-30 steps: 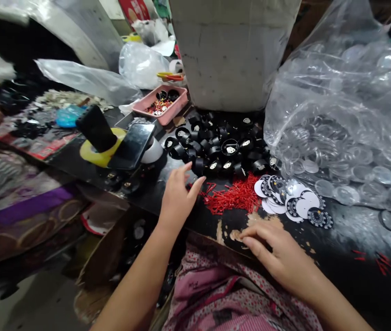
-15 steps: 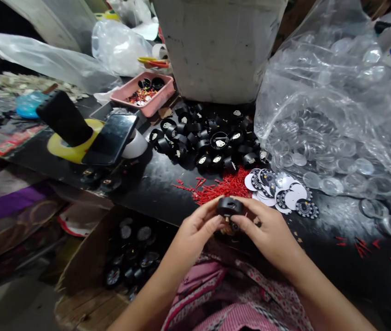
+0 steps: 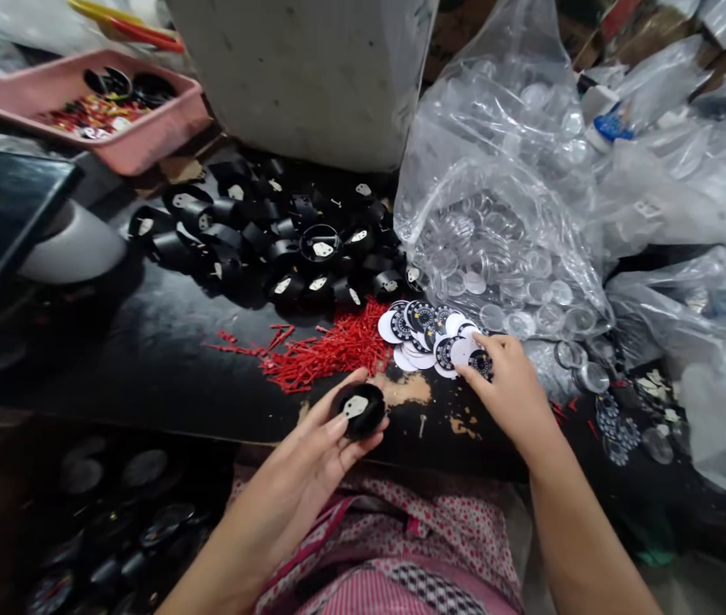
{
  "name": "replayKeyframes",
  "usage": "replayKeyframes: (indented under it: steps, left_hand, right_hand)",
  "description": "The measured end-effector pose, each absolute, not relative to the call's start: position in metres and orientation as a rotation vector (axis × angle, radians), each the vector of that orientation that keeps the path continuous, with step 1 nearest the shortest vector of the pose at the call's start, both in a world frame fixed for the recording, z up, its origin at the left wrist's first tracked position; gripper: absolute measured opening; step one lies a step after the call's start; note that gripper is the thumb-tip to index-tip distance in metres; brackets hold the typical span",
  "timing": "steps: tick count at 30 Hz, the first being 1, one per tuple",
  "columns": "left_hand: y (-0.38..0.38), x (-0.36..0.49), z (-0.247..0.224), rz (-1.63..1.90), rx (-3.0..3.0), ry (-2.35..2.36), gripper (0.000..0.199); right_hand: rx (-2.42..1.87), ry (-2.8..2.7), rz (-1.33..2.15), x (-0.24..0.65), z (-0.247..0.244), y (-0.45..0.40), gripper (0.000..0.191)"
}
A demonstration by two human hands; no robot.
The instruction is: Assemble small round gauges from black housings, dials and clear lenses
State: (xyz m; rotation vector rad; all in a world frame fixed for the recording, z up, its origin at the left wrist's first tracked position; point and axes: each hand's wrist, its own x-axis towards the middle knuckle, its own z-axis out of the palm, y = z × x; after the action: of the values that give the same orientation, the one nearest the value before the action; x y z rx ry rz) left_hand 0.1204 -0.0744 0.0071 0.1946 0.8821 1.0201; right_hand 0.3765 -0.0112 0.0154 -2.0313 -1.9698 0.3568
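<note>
My left hand [image 3: 308,453] is closed around a round black housing [image 3: 372,416], its open side up, with a small pale plate showing inside. At the right end of a loose pile of printed dial discs [image 3: 424,318], my right hand [image 3: 513,393] has thumb and fingertips on a disc turned white side up [image 3: 464,351]. Some discs in the pile show black faces with gauge markings, others plain white backs. Left of them lies a heap of thin red pointers [image 3: 318,354].
Behind the pointers lie many black housings [image 3: 248,239]. A clear plastic bag [image 3: 497,179] of transparent round covers stands at the right. A pink tray [image 3: 145,137] of small parts sits far left, near a dark-screened phone [image 3: 4,205]. A box of dark gauges [image 3: 113,521] is below.
My right hand has left the housing and moved right to the discs. The housing stays in my left hand, now turned open side up. The view has shifted right.
</note>
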Motion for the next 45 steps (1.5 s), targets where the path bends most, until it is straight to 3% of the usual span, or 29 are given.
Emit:
replayKeyframes:
  steps: [4,11,15,19,30,34,45]
  left_hand:
    - [-0.074,0.129,0.004,1.061,0.171,0.875,0.039]
    - [-0.075,0.133,0.002,1.06,0.18,0.907,0.033]
    - [-0.076,0.14,0.003,1.111,0.156,0.832,0.033]
    - [-0.074,0.143,0.004,1.163,0.159,0.809,0.037]
    - [-0.078,0.144,0.002,1.14,0.339,0.972,0.031]
    - [-0.08,0.141,-0.002,1.098,0.465,1.043,0.031]
    - [-0.083,0.14,-0.004,1.025,0.602,1.076,0.029]
  right_hand:
    - [-2.077,-1.963,0.395,0.398,0.01,-0.012,0.047]
    - [-1.964,-1.846,0.42,0.393,0.013,-0.014,0.018]
    - [-1.75,-1.732,0.914,0.36,0.023,-0.022,0.017]
    - [-1.465,-1.784,1.308,0.324,0.029,-0.033,0.029]
    - [-1.38,-1.861,0.993,0.284,0.043,-0.034,0.015]
    - [-1.508,-1.788,1.091,0.28,0.042,-0.032,0.001]
    - [-1.436,-1.839,1.311,0.296,0.033,-0.048,0.018]
